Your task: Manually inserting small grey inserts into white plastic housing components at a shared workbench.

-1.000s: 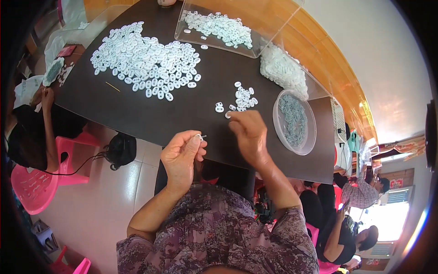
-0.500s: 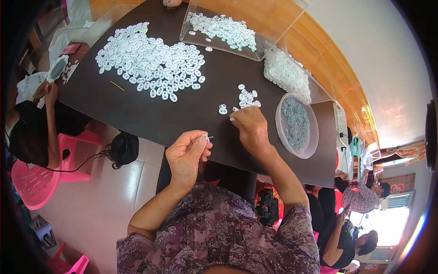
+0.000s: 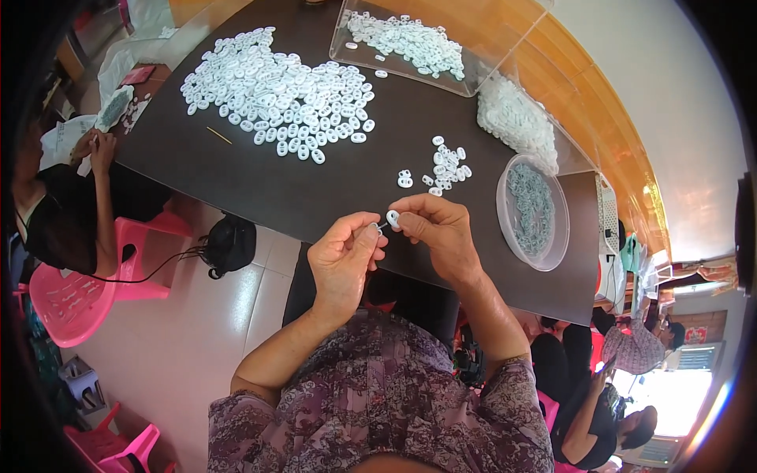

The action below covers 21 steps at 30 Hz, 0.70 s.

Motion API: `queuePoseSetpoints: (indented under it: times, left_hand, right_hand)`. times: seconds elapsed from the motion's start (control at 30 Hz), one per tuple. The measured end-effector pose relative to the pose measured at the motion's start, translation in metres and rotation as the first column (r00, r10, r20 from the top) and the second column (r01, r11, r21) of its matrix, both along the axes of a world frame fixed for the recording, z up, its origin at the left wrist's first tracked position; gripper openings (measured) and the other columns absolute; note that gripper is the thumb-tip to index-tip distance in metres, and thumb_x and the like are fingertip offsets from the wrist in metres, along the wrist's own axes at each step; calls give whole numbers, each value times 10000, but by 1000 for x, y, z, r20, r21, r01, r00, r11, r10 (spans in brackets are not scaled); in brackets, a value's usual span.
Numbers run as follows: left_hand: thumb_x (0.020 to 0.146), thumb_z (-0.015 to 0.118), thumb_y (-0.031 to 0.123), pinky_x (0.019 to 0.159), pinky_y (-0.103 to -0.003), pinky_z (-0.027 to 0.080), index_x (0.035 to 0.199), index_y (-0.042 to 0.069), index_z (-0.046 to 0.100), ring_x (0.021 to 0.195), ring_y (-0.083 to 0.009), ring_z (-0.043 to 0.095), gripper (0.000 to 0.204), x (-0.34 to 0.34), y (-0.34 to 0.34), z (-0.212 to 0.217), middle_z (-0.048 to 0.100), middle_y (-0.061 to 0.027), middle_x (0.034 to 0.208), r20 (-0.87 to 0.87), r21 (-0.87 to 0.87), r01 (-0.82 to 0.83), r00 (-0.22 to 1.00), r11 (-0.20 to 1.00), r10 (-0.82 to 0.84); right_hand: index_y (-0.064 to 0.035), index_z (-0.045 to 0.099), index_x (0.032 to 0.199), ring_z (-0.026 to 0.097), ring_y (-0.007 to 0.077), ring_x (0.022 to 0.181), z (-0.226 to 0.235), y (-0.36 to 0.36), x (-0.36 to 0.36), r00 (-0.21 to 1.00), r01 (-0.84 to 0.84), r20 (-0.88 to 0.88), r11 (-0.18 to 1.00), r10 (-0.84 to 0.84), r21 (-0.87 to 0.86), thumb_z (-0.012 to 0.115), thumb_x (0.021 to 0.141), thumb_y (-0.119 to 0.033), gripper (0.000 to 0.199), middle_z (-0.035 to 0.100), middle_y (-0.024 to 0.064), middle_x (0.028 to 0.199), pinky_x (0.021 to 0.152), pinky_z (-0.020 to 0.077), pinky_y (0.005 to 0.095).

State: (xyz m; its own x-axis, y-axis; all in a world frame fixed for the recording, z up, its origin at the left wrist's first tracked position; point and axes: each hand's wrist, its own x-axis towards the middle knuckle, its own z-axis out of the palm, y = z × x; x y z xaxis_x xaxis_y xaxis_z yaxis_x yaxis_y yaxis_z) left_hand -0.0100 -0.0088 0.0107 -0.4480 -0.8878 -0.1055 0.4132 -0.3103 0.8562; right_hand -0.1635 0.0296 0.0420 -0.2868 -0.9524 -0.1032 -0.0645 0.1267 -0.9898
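Note:
My left hand (image 3: 341,260) is closed in a pinch on a small white plastic piece (image 3: 377,228), from which a thin greyish pin or spring sticks out to the right. The fingers cover most of it. Close beside it, my right hand (image 3: 443,240) pinches a white oval two-holed plastic piece (image 3: 393,218) upright, against the pin's tip; whether they touch I cannot tell. Beyond my hands lie a small cluster of similar white pieces (image 3: 448,167) and a little pair (image 3: 405,179). A clear round tub (image 3: 561,229) of grey-green metal springs or similar small parts stands to the right.
A big heap of white oval pieces (image 3: 276,94) covers the far left of the dark table (image 3: 260,185). A thin yellowish stick (image 3: 219,135) lies before it. Clear bins (image 3: 473,85) with white parts stand at the back. Another person (image 3: 67,209) works at the left.
My right hand has come left from the small cluster with a white oval piece and now meets the left hand. The view has shifted slightly.

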Motion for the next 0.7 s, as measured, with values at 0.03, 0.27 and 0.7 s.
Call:
queuePoseSetpoints:
  times: [0.03, 0.27, 0.7]
  left_hand:
    - [910, 568, 81, 536, -180, 447, 1056, -12, 608, 640, -68, 569, 177, 0, 0, -1, 634, -54, 804, 4, 2, -15, 1000, 1000, 15]
    - [901, 571, 62, 526, -189, 455, 1032, -30, 604, 630, -86, 586, 164, 1, 2, -1, 644, -71, 803, 35, 18, -41, 999, 999, 40]
    - [901, 572, 41, 587, -176, 462, 1039, -28, 603, 672, -53, 548, 158, 1, 5, -7, 619, -34, 816, 43, -29, -95, 994, 995, 96]
  right_hand:
    - [-6, 664, 957, 553, 53, 689, 0, -1, 1, 999, 20, 37, 1000, -21, 21, 624, 847, -72, 134, 638, 11, 770, 586, 416, 191]
    - [-5, 659, 948, 547, 47, 676, -6, -2, 11, 995, 57, 86, 998, -54, -27, 630, 847, -81, 129, 637, 8, 761, 577, 407, 184]
    - [19, 658, 966, 567, 50, 759, -9, -1, 26, 997, 83, 12, 986, -82, -143, 628, 831, 14, 139, 645, 15, 832, 671, 450, 186]
